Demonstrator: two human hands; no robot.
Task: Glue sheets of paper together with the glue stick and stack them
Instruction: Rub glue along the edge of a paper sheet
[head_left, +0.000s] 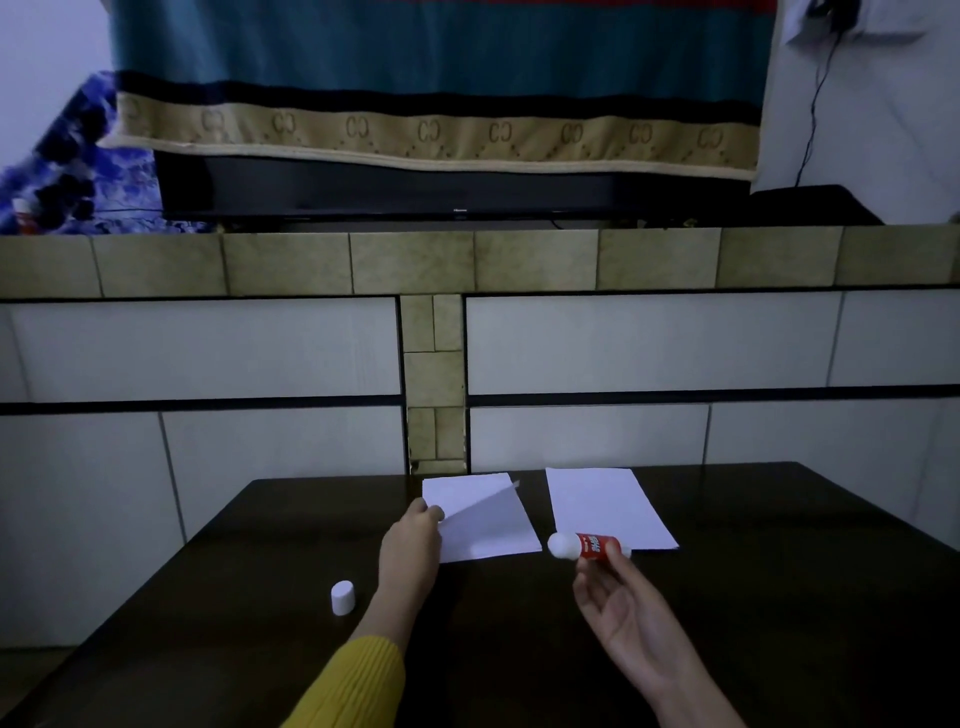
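Note:
Two white paper piles lie at the far side of the dark table (779, 597). My left hand (410, 540) pinches the left edge of the top sheet (488, 525) of the left pile, and that sheet is lifted and tilted above the sheet under it. The right pile (602, 504) lies flat. My right hand (623, 608) holds a red glue stick (587, 546) between its fingertips, palm up, with the white uncapped tip pointing left, between the two piles. The white cap (343, 598) stands on the table to the left of my left arm.
Behind the table rises a tiled wall unit (436, 364) with a television (457, 192) half covered by a patterned cloth (441, 78). A black cable (810, 114) hangs at the upper right. The table's near half is bare dark wood.

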